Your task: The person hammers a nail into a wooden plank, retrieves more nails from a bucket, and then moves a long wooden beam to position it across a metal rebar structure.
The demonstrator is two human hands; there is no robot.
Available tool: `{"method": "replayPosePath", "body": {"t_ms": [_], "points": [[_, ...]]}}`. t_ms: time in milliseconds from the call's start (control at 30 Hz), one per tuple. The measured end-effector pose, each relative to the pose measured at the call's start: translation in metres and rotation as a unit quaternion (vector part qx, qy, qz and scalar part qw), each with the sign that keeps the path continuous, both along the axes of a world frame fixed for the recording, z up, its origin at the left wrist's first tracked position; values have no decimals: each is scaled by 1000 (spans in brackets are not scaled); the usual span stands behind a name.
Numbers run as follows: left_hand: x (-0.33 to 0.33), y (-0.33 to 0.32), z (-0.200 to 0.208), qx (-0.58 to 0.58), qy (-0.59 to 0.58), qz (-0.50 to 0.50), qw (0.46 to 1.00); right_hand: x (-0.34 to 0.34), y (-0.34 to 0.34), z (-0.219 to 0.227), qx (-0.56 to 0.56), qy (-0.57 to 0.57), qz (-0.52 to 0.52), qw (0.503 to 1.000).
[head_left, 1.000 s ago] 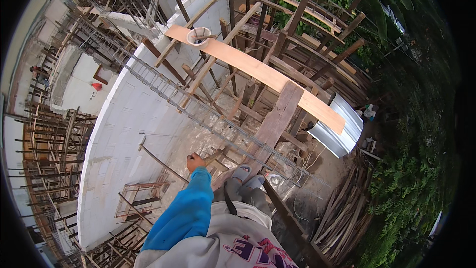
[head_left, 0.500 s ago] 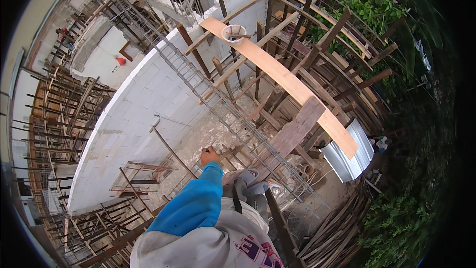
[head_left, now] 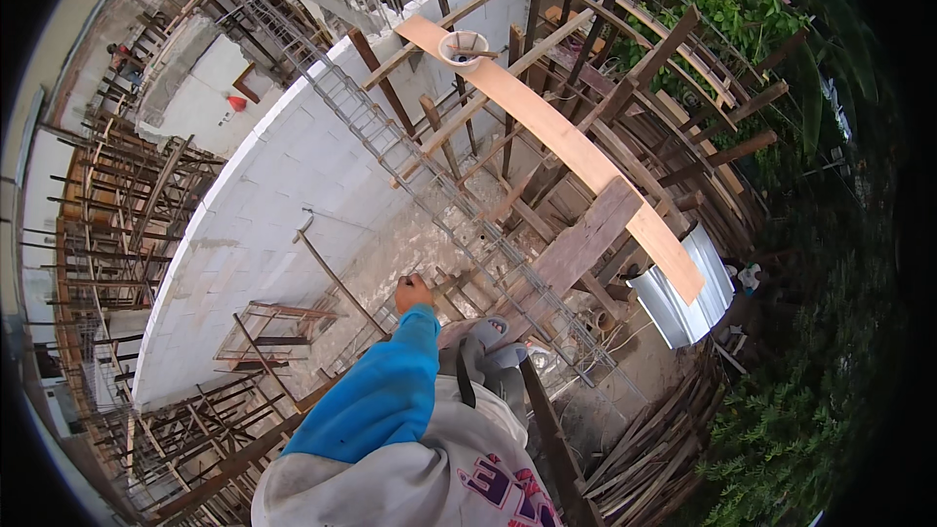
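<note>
My left hand (head_left: 414, 294), in a blue sleeve, is out in front of me with its fingers curled closed. Whatever may be inside the fist is too small or hidden to make out. Beneath it, well below, lies the rough floor with scattered timber. My feet, in grey sandals (head_left: 493, 332), are on a weathered brown plank (head_left: 576, 244) that runs off to the upper right. A long rebar cage (head_left: 429, 205) slants past just ahead of my feet. My right hand does not show.
A pale board (head_left: 556, 132) spans the timber frame, carrying a white bucket (head_left: 463, 51) with a stick across it. The white block wall (head_left: 264, 195) curves at the left. Corrugated sheet metal (head_left: 683, 293) and piled timber (head_left: 654, 439) lie at right. A distant person (head_left: 121, 60) is at upper left.
The view has shifted slightly, so the pale board and sheet metal sit a little higher in the picture. My left hand stays closed in nearly the same pose.
</note>
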State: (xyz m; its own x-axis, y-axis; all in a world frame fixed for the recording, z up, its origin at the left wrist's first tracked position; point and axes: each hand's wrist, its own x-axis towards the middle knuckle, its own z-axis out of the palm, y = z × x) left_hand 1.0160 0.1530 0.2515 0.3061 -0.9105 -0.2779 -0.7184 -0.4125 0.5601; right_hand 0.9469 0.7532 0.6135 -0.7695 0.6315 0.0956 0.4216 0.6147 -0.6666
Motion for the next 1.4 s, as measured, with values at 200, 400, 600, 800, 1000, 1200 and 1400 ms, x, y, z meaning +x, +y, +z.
{"method": "replayPosePath", "body": {"t_ms": [200,400,600,800,1000,1200,1400], "points": [[3,-3,-23,10,20,-7,1000,13,20,9,37,-24,-47,998],[10,-2,-36,-17,69,-4,997,13,2,18,42,-29,-19,999],[7,-3,-25,-4,92,-8,996,32,90,-21,-85,6,-38,996],[8,-3,-24,-4,51,-26,998,6,-30,27,-15,-18,-74,997],[19,-2,-44,-8,45,-2,999,6,-4,22,10,-66,-62,996],[-3,2,-4,-29,-12,-21,999,5,-12,11,-49,-47,-50,996],[-3,1,16,-22,-2,2,1000,-42,-59,-9,-55,-72,17,996]]}}
